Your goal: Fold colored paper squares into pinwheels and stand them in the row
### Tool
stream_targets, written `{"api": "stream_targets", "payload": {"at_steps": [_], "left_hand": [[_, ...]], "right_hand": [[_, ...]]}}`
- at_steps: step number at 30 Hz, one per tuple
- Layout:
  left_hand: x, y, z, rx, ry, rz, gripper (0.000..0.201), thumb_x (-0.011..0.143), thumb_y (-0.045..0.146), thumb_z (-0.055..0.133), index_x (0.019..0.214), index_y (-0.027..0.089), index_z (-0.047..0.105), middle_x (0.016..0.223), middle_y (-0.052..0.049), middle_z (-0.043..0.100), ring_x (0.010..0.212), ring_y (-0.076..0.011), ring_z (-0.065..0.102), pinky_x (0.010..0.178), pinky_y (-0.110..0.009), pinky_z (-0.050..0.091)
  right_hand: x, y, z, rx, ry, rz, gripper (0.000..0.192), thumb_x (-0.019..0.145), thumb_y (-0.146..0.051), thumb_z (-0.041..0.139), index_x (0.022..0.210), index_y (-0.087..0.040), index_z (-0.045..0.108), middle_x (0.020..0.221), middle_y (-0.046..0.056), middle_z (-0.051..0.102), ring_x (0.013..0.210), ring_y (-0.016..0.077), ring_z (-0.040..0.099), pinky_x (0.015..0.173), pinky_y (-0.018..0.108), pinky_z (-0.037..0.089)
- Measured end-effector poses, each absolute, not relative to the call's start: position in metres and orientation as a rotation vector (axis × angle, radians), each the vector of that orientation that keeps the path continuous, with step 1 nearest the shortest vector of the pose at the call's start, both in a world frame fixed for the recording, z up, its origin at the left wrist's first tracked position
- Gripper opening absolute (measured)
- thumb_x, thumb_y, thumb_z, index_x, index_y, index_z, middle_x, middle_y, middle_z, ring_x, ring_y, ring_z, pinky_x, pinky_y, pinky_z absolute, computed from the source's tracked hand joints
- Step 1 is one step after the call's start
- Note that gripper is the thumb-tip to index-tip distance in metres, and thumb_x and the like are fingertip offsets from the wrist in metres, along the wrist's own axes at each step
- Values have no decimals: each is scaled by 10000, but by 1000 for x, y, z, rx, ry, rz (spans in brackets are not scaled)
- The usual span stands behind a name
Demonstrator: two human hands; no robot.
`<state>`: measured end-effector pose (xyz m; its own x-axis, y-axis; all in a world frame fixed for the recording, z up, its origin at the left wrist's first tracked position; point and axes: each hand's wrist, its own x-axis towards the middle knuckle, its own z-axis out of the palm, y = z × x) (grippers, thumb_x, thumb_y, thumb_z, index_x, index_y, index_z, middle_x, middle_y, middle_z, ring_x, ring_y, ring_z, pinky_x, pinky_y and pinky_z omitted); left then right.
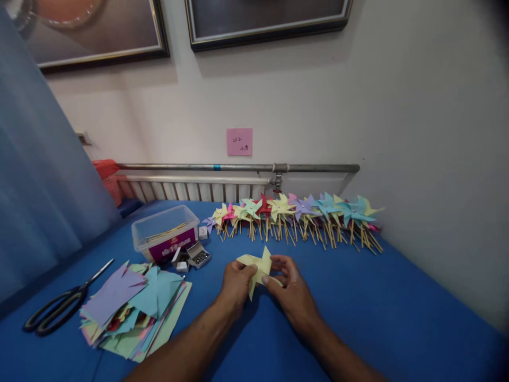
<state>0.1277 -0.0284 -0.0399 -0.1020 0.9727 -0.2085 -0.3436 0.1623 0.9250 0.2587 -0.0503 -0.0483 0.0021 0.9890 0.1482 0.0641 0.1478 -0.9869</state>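
Note:
Between my two hands is a pale yellow paper pinwheel, its blades folded toward the middle and no stick visible on it. My left hand grips its left side, with the thumb pressed near the centre. On the right side my right hand pinches the paper between thumb and fingers. Both hands are just above the blue tabletop. Nearest to them on the left lies an opened small box of metal pins.
Finished pinwheels on sticks line the back edge. A clear plastic tub holds sticks. Stacked cut coloured papers and black-handled scissors lie left. Behind are a radiator and a pipe; a curtain hangs left.

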Motion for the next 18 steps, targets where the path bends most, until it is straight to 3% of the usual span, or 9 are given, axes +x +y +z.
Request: {"api": "stream_targets", "payload": {"at_steps": [7, 12, 18], "left_hand": [[124, -27, -39, 751, 1129, 1348, 125, 570, 196, 709, 665, 131, 661, 530, 0, 629, 452, -106, 518, 458, -212, 384], [127, -28, -41, 836, 1134, 1304, 112, 549, 220, 702, 596, 131, 651, 506, 3, 610, 427, -87, 470, 442, -209, 344], [127, -30, -42, 911, 1108, 1232, 139, 559, 206, 659, 652, 111, 702, 492, 4, 602, 408, -82, 443, 426, -206, 312]], "right_hand": [[261, -54, -50, -1181, -1605, 834, 123, 817, -340, 619, 856, -226, 596, 960, 30, 662, 879, 207, 620, 814, 318, 474], [263, -48, -47, -1185, -1572, 813, 246, 814, -416, 605, 698, -204, 651, 911, 44, 654, 821, 199, 606, 741, 287, 465], [264, -45, -47, -1299, -1403, 943, 250, 754, -423, 623, 626, -208, 622, 617, -5, 582, 608, 165, 521, 554, 258, 390]]}}
